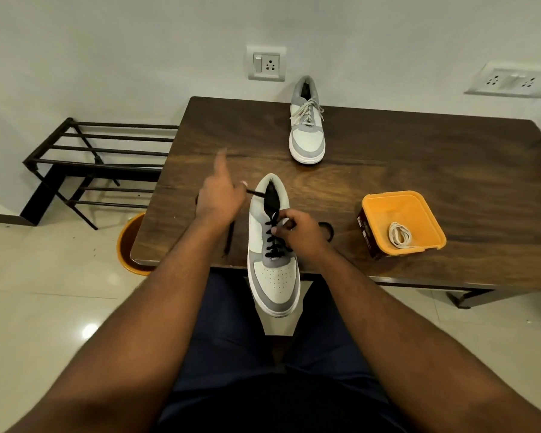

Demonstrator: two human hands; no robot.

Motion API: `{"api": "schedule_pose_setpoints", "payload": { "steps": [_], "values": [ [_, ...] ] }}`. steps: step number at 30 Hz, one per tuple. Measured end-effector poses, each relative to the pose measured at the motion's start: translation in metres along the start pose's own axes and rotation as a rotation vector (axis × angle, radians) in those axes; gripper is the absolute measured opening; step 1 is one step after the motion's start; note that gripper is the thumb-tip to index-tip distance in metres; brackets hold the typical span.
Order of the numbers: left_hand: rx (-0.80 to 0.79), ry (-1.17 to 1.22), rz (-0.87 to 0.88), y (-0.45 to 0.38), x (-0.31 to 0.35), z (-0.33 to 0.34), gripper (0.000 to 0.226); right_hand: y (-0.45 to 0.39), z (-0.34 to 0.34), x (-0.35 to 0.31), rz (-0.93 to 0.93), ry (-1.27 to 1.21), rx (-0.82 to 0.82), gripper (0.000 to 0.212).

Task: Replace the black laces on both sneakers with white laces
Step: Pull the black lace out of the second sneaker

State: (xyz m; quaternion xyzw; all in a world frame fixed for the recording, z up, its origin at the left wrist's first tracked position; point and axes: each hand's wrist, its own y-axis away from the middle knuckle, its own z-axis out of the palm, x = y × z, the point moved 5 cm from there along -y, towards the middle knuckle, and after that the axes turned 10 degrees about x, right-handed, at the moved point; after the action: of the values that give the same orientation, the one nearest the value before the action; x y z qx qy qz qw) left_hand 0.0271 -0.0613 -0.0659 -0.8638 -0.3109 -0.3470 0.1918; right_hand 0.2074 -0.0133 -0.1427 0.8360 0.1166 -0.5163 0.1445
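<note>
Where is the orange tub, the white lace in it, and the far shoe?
orange tub (pixel 388 204): head view, far inner wall.
white lace (pixel 399 235): head view, coil's middle.
far shoe (pixel 307 139): head view, toe.

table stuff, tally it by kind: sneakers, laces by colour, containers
sneakers: 2 (near sneaker, far sneaker)
black laces: 1 (black lace, in the near sneaker)
white laces: 2 (tied white lace on the far sneaker, coiled white lace)
containers: 1 (orange container)
total: 6

Glossy wooden table (pixel 419 157); plastic tub (pixel 431 220)
</note>
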Motion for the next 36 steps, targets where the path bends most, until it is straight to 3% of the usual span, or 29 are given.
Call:
{"api": "schedule_pose_setpoints", "payload": {
  "steps": [3,4,7,12,16,20,23,29,36],
  "values": [
    [-0.04,0.076,0.086,0.03,-0.014,0.022,0.018,-0.002,0.004,0.001,0.07,-0.056,0.015,0.017],
    [-0.1,0.089,0.111,0.041,-0.019,0.032,0.016,-0.003,0.004,0.0,0.078,-0.055,0.026,0.015],
    [-0.169,0.1,0.202,0.061,-0.028,0.053,0.02,-0.003,0.009,-0.003,0.124,-0.101,0.025,0.01],
    [-0.098,0.128,0.189,0.065,-0.024,0.058,0.038,0.0,0.008,-0.007,0.22,-0.226,-0.035,0.019],
    [0.035,-0.023,0.129,0.059,-0.022,0.046,0.01,-0.001,0.009,-0.002,0.202,-0.19,-0.033,0.013],
    [0.043,0.087,-0.066,0.059,-0.024,0.043,0.015,-0.005,0.011,0.001,0.175,-0.145,0.006,0.009],
    [-0.038,0.115,0.02,0.068,-0.025,0.053,0.009,-0.004,0.007,0.001,0.182,-0.164,0.032,0.011],
    [-0.005,0.115,0.119,0.067,-0.023,0.058,0.018,-0.002,-0.002,-0.001,0.134,-0.189,0.128,0.015],
    [-0.003,0.156,0.058,0.065,-0.019,0.066,0.004,0.005,-0.001,-0.005,0.026,-0.179,0.181,0.014]
  ]
}}
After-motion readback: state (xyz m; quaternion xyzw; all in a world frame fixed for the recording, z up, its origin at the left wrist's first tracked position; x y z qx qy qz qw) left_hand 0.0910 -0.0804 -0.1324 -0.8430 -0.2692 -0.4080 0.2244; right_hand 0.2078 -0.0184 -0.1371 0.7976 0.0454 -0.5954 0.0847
